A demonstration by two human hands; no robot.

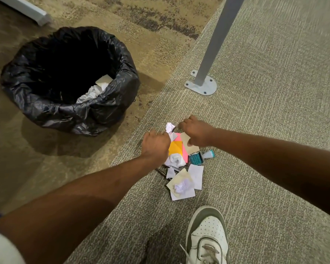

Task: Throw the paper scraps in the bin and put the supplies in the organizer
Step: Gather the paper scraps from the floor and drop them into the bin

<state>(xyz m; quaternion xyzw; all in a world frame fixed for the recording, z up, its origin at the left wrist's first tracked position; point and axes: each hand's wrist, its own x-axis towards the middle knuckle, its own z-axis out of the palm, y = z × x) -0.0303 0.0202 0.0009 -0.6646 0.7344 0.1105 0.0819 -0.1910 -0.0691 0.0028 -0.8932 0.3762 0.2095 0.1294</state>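
On grey carpet (255, 115), left hand (156, 145) and right hand (196, 134) curl over loose white and coloured paper scraps (181, 187), hold unclear. Black-lined round bin (125, 60) holds some paper; teal stamp box (196, 158) unsorted.

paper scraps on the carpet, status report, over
Left grip and right grip down on scrap pile, hold unclear. Bin already has some paper. Teal supplies mixed into pile, organizer not in view.

The left hand (156, 145) and right hand (196, 134) hang over a heap of paper scraps (181, 187) on the floor (265, 130). A crumpled ball (170, 127) sits between their fingers (181, 125). The bin (36, 96) stands well left of the fingers, a post foot (200, 86) beyond them, a shoe (208, 235) nearer than them.
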